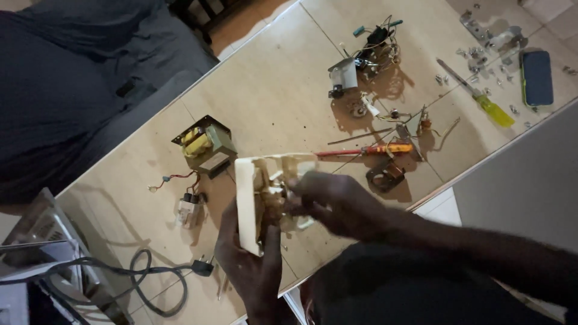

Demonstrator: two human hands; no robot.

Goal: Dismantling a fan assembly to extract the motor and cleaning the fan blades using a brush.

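**Appliance stripped, one plastic part in hand**

The left hand (250,265) clasps a cream plastic housing (256,198) above the worktop (277,90); the right hand (331,201) pinches into its inner parts. A transformer (206,144), capacitor (189,210), wiring bundle (373,48), screws (481,57) and screwdrivers (373,149) already lie loose. Judging by this, dismantling is well advanced.

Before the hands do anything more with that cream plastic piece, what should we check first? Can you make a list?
1. Left hand grips the cream plastic panel from below: ok.
2. Right hand reaches the panel's inner parts: ok.
3. What the right fingers pinch: cannot tell, blurred.
4. Orange-handled screwdriver lies close by on the table: ok.
5. Small screws lie scattered loose at the far corner: not ok.
6. Black power cord coils near the table edge: not ok.
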